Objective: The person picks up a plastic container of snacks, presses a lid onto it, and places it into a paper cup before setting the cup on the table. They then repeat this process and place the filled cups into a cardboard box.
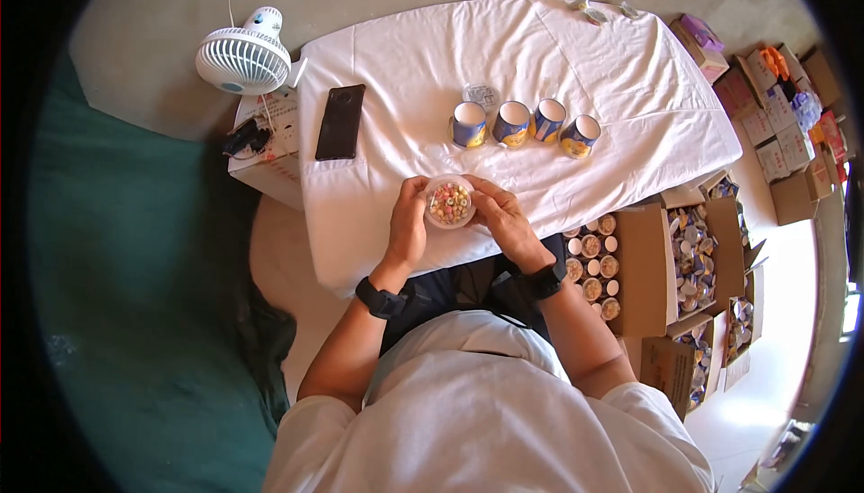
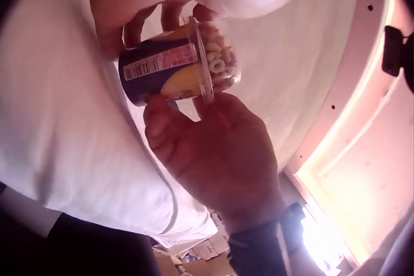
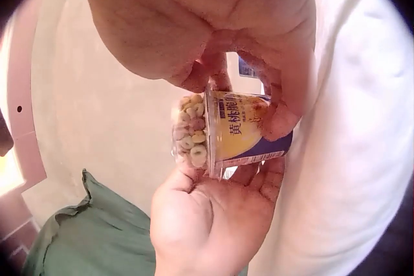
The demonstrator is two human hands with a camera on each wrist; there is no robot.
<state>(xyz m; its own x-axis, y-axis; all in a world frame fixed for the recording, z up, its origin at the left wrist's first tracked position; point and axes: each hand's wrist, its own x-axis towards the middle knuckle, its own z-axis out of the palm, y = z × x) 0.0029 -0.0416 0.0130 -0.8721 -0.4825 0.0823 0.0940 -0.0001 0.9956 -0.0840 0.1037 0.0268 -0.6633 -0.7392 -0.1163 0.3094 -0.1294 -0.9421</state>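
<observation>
From the head camera I see both my hands holding one small cup (image 1: 449,202) over the near edge of the table with the white cloth (image 1: 405,61). My left hand (image 1: 407,228) curls around the cup's left side and my right hand (image 1: 506,220) curls around its right side. From above I look only at the clear dome top, full of little colored cereal rings.

The wrist cameras show the cup's side, which the head camera does not. In the right wrist view the cup (image 3: 236,135) has a yellow and blue label with the Chinese words 黄桃 on it; the rest is too small for me to read. In the left wrist view the cup (image 2: 178,66) shows a barcode and fine print I cannot read.

Four more cups (image 1: 524,124) like it lie in a row on the cloth, near a black phone (image 1: 340,121). A white fan (image 1: 244,57) sits to the left. Open cardboard boxes (image 1: 630,268) to my right hold many more cups.
</observation>
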